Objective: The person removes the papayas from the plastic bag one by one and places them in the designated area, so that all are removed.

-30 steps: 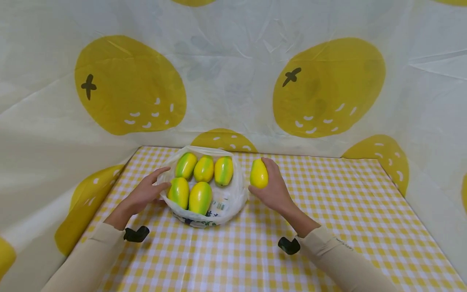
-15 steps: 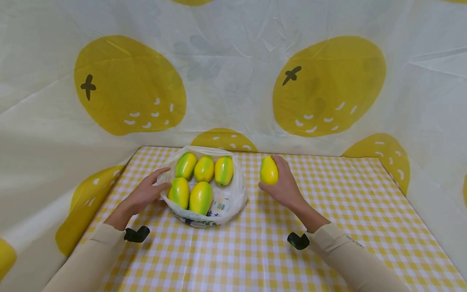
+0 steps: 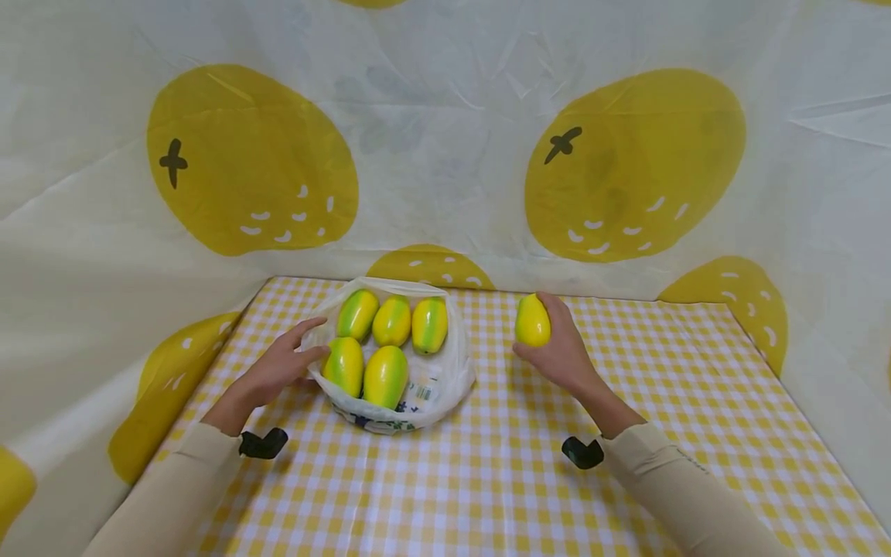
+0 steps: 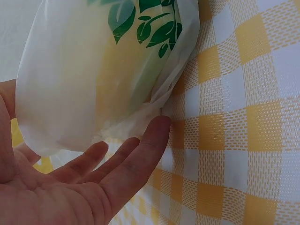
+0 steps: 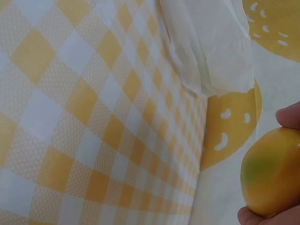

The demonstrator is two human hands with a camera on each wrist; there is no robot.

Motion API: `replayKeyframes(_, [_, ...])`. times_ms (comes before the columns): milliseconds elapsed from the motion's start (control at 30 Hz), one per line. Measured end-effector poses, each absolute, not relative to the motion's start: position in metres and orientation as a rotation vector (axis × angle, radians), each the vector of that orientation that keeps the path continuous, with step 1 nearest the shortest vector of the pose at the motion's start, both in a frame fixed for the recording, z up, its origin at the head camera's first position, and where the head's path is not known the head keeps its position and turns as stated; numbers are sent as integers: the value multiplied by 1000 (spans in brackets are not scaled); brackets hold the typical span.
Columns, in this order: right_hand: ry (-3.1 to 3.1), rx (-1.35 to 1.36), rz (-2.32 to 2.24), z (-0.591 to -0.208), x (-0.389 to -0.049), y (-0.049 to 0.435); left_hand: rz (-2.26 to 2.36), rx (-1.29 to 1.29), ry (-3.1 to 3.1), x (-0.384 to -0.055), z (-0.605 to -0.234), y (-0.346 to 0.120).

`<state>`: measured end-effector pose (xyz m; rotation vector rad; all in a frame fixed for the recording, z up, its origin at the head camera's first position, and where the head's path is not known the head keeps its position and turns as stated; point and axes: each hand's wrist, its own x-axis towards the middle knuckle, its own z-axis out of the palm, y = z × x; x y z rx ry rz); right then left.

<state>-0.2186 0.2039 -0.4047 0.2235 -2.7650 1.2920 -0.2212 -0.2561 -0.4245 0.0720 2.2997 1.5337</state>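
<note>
Near the table's far edge [image 3: 490, 305], your right hand [image 3: 562, 346] grips a mango [image 3: 533, 321], likely firm, slick, best held mid-girth; your spread left hand [image 3: 274, 371] touches the plastic bag [image 3: 455, 367].

A yellow-and-white checked tablecloth [image 3: 445, 495] bears an open white plastic bag [image 3: 455, 375].

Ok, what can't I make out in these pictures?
Head view: print inside the plastic bag, too small to read.
Left wrist view: outlines of bagged fruits, blurred by the bag's cloudy wall.
Right wrist view: part of the held fruit, cut off by the right edge.
</note>
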Motion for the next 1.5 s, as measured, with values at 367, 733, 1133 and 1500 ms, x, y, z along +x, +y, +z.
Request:
replayKeyframes(367, [-2769, 224, 1246, -409, -225, 219, 1529, 64, 2290, -222, -424, -255])
replayKeyframes(733, [-2773, 175, 1210, -413, -230, 235, 1525, 45, 2293, -222, -422, -255])
replayKeyframes(1133, [-2779, 181, 1171, -414, -236, 250, 1529, 52, 2291, -222, -425, -255])
replayKeyframes(1500, [-2806, 153, 1185, -411, -239, 262, 1509, 47, 2318, -221, -424, -254])
